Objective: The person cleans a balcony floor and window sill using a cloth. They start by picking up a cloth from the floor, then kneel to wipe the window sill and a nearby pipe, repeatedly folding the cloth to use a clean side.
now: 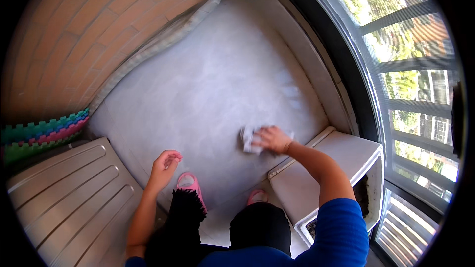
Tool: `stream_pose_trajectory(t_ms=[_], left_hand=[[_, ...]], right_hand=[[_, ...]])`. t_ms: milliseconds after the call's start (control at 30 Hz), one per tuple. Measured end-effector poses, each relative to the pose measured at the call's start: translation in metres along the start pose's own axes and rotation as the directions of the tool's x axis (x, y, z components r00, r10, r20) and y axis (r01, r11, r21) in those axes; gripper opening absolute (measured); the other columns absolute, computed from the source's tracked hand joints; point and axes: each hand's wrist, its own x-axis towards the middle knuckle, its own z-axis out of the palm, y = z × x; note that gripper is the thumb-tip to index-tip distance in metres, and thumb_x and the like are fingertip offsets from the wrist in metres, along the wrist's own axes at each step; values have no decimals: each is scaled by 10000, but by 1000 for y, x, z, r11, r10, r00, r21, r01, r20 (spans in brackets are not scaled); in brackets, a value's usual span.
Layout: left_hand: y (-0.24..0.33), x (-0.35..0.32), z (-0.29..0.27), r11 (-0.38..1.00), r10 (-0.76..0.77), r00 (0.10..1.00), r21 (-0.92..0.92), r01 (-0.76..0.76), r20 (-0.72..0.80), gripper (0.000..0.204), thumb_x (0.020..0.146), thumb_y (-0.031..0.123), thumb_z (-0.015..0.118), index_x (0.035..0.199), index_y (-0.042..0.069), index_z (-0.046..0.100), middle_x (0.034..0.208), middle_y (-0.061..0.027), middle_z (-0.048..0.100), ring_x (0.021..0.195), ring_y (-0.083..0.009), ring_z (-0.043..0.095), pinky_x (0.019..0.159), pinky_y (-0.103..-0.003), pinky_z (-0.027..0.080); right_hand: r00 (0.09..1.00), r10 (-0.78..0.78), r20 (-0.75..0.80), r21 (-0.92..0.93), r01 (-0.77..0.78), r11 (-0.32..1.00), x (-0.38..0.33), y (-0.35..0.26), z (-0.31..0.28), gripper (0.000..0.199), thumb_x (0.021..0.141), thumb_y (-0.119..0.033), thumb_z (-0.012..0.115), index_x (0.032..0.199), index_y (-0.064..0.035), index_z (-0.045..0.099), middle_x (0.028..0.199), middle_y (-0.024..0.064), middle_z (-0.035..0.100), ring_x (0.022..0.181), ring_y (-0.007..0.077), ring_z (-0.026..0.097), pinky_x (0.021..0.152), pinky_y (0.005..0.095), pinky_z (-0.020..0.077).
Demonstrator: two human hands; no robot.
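Note:
My right hand point(273, 140) presses a crumpled light grey-white cloth point(250, 139) down on the pale grey floor point(198, 84). The fingers lie over the cloth, and both are slightly smeared by motion. Part of the cloth is hidden beneath the palm. To the left, my left hand point(168, 160) hovers near my knee with its fingers curled in, and I see nothing in them.
A white box-shaped planter point(316, 168) stands close by my right forearm. On the left are a ridged metal panel point(74, 188) and stacked coloured foam mats point(47, 133). A wrapped pipe point(163, 44) follows the brick wall point(99, 15). Barred windows point(415, 64) line the right.

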Motion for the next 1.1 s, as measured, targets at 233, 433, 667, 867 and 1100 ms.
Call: stream_pose_trajectory(t_ms=[233,433,667,867,1100], left_hand=[[-1,-3,-8,997,42,995,62,-37,-85,134,867,10,500,996,-1,534,954,-68,602,923,-129,574,813,-254,446],[-7,-9,-10,999,21,992,43,-16,-121,120,863,4,483,964,5,549,915,-60,609,882,-126,583,804,-249,447],[-77,-78,0,990,-62,981,115,84,-182,98,849,-12,480,907,-4,559,827,-60,620,804,-115,596,732,-249,470],[-71,-98,45,997,-71,937,-10,72,-343,52,831,-9,507,851,-3,555,741,-54,611,657,-102,579,592,-226,459],[42,-120,75,945,-25,999,325,33,-29,18,755,-10,536,753,7,533,629,-31,532,569,-77,493,524,-237,402]], right_hand=[[489,794,-361,117,-821,558,117,43,-4,572,728,-50,513,1257,-256,451,1277,100,431,1112,366,398,860,468,346],[990,-86,-112,135,101,986,107,-95,35,429,813,-194,452,1224,-314,470,1289,46,425,1138,289,415,878,458,385],[859,457,-231,-54,-481,875,71,62,-4,588,705,-60,507,1261,-243,452,1144,115,500,1066,320,441,816,439,405],[404,814,-418,122,-863,490,113,68,7,682,707,16,504,1298,-310,402,1317,47,394,1162,356,345,927,493,305],[555,790,-260,119,-794,597,93,73,-8,694,712,23,509,1312,-301,379,1342,50,371,1174,342,349,951,470,320]])
